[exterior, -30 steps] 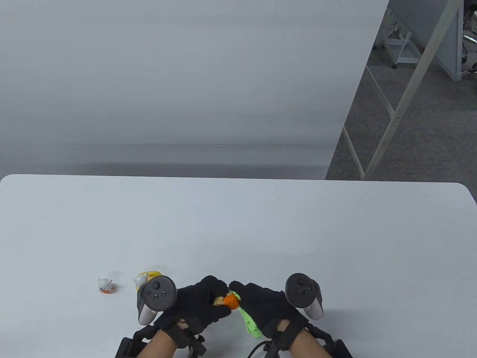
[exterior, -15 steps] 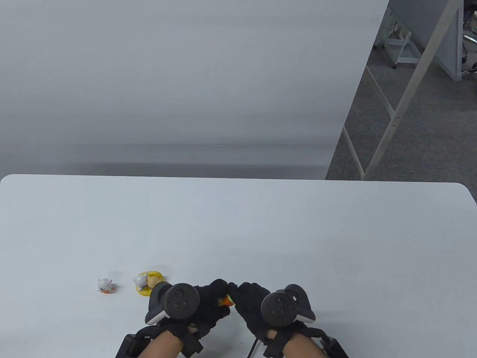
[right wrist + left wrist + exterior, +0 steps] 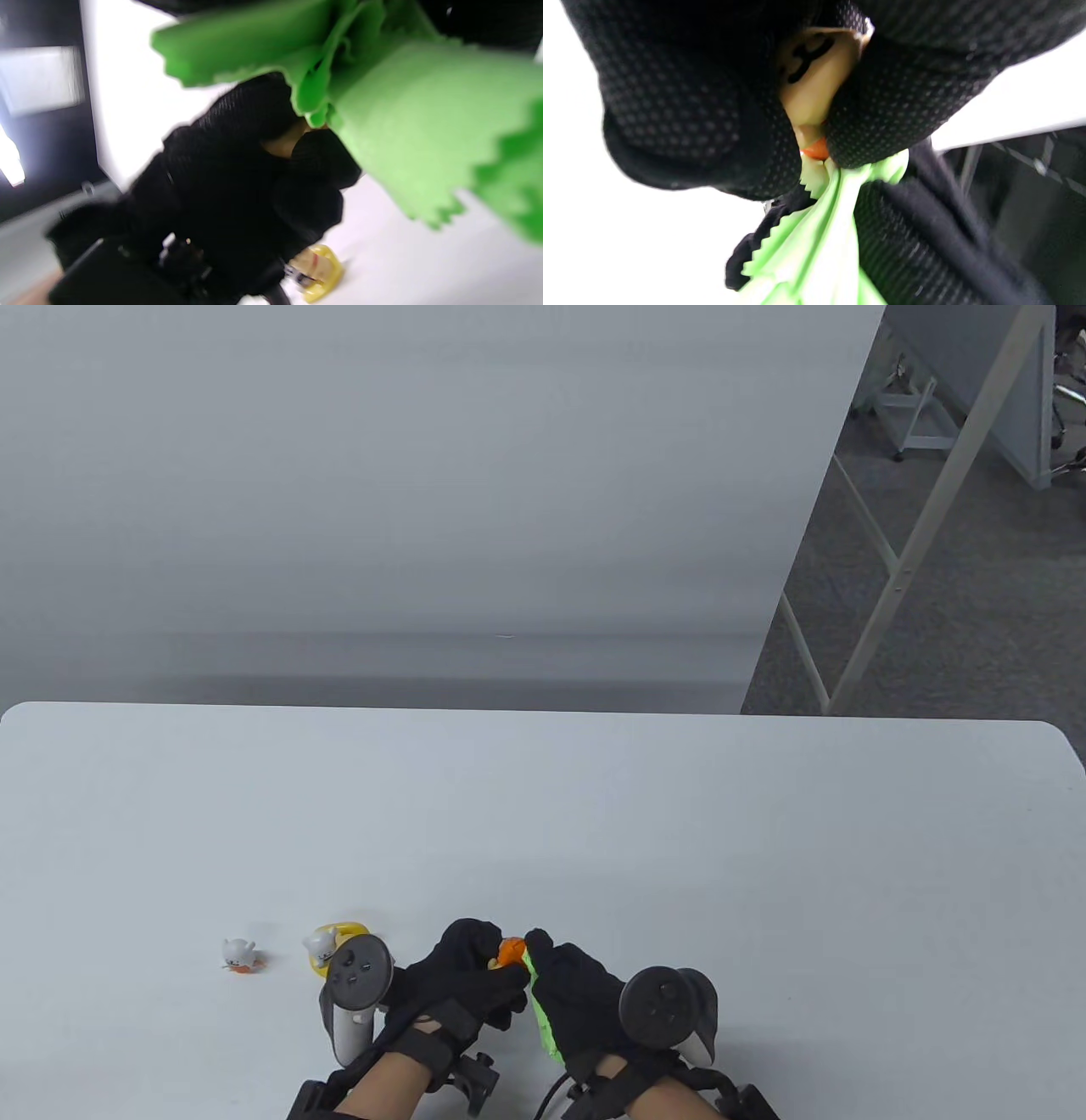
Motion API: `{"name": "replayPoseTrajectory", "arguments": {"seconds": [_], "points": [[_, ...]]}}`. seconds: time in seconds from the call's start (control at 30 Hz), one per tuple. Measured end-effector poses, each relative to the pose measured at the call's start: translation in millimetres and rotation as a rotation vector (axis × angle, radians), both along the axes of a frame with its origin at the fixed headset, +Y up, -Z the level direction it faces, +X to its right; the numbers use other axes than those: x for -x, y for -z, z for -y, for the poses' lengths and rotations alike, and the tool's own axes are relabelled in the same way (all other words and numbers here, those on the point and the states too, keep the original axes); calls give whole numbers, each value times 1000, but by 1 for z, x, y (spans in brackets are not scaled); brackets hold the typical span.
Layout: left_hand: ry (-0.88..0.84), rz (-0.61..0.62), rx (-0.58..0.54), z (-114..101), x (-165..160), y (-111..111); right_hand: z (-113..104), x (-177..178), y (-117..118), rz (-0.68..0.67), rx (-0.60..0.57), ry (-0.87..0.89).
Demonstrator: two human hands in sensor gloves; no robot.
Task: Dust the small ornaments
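Table view: above the worktop's (image 3: 543, 814) near edge, the left hand (image 3: 462, 976) pinches a small orange-and-tan ornament (image 3: 510, 952) while the right hand (image 3: 577, 993) grasps a green cloth (image 3: 543, 1027) against it. A hard rub could flick the figurine from that narrow grip.

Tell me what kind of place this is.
Probably an office or lab set up for recording: a plain white table, a blank partition panel behind it, grey carpet with metal frame legs beyond.
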State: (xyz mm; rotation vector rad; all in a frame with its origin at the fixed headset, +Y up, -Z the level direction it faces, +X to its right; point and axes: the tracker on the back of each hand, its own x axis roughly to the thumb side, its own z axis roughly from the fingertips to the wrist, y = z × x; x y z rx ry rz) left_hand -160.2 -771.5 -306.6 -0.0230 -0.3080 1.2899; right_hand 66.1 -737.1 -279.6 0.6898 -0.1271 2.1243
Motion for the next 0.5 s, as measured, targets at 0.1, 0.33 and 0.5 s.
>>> {"name": "replayPoseTrajectory", "arguments": {"seconds": [0.1,0.33,0.5], "points": [[-137,192,4,-3,-4,2,0,-4,5,22,44,89],[-156,210,-111,-23,0,0,-6,-6,5,-39,85,211],[91,-25,-231,-64,18,10,-10,-24,14,-152,128,154]]}}
